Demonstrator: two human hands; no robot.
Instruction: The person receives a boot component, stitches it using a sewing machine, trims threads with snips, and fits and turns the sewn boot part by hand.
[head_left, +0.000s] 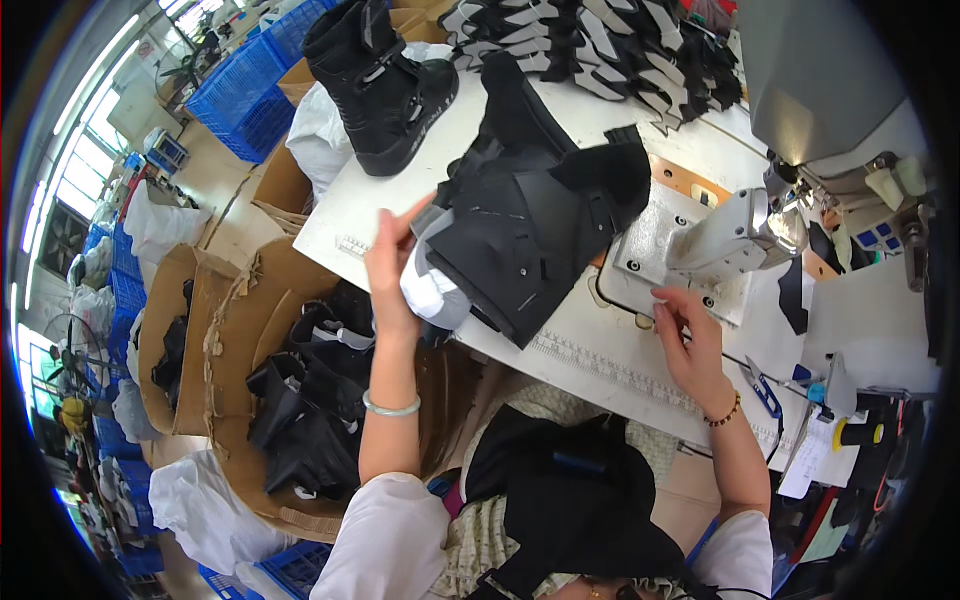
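We are sitting at the white table (560, 345) of a sewing machine (735, 235), and our left hand (392, 268) is lifting a black boot upper (530, 225) by its near edge. The fingers are closed on the piece where its white lining (432, 290) shows, the thumb below and the other fingers on top, so the grip is firm. The upper is hanging partly over the table edge and partly resting on the table, left of the machine's grey post.

Our right hand (690, 340) is resting on the table beside the metal plate (660, 250) under the machine. Its fingers are bent and the tips are close together, but we cannot tell if they are pinching something small or only touching the surface.

We judge that we are bringing a new piece to the machine, and the sewing itself is not yet begun. The next move is calling for turning the upper so the right seam faces the needle, then sliding it flat to the right with both hands guiding.

A finished boot (385, 85) is standing far on the table, and a carton (235, 330) with more black pieces is at our left.
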